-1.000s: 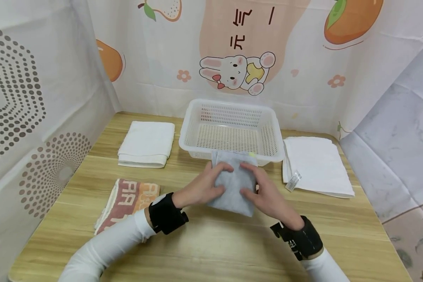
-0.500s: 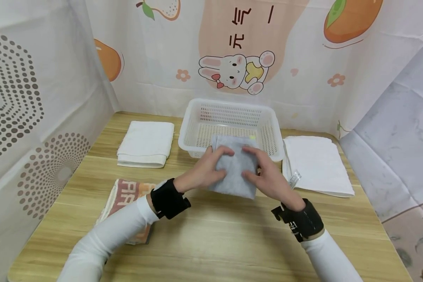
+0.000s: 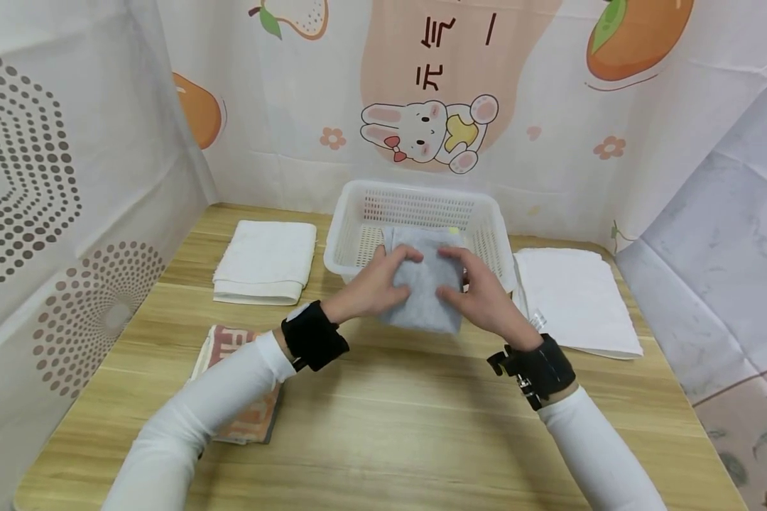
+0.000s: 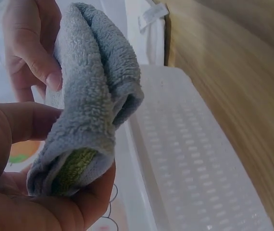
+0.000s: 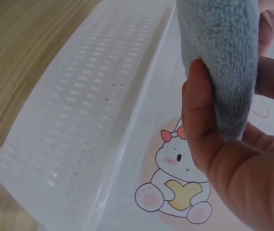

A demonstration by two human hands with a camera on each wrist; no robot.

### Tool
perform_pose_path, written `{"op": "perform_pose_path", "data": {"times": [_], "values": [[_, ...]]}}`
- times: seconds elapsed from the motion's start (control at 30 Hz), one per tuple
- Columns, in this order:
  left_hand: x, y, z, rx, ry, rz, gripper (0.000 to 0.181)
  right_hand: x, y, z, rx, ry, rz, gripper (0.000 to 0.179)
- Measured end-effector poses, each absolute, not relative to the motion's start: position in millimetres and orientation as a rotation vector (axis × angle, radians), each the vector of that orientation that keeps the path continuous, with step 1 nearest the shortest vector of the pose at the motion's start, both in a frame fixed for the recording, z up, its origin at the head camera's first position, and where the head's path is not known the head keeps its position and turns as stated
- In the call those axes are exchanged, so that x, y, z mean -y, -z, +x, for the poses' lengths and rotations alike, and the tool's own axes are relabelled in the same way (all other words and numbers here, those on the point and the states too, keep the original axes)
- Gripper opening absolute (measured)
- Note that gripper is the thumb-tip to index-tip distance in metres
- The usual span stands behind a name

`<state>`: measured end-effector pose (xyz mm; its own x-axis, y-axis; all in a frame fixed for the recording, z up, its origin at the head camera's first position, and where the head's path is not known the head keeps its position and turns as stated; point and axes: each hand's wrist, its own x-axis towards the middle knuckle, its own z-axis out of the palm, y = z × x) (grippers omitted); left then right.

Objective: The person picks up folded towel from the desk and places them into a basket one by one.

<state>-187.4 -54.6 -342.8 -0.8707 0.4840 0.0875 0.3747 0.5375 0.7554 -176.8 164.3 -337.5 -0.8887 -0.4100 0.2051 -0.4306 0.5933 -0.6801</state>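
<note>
A folded grey towel [image 3: 425,287] is held between my two hands, over the near rim of the white plastic basket [image 3: 358,181]. My left hand [image 3: 373,284] grips its left edge, thumb on the near face and fingers wrapped behind. On the opposite edge my right hand [image 3: 486,294] grips it the same way. In the left wrist view the towel [image 4: 86,82] shows its rolled fold, with a green patch inside the end. The right wrist view has thumb and fingers pinching the towel [image 5: 223,62], the slotted basket wall [image 5: 79,101] beside it.
A folded white towel [image 3: 268,259] lies left of the basket, another white towel [image 3: 575,301] with a tag to its right. A patterned orange and red towel [image 3: 249,419] sits at the front left, partly under my left forearm. A printed curtain [image 3: 281,106] hangs behind the wooden table [image 3: 383,440].
Both hands have carried the grey towel forward, away from me, from in front of the basket to over its near rim. The other towels and the basket stay put.
</note>
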Motion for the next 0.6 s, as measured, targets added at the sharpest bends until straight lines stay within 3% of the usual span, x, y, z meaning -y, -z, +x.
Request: {"op": "perform_pose_path", "data": {"times": [0.6], "values": [[53.9, 338.8, -224.0, -2.668, -1.243, 0.645, 0.051, -150.4, 330.4, -216.6, 2.862, -1.169, 0.643, 0.06]]}}
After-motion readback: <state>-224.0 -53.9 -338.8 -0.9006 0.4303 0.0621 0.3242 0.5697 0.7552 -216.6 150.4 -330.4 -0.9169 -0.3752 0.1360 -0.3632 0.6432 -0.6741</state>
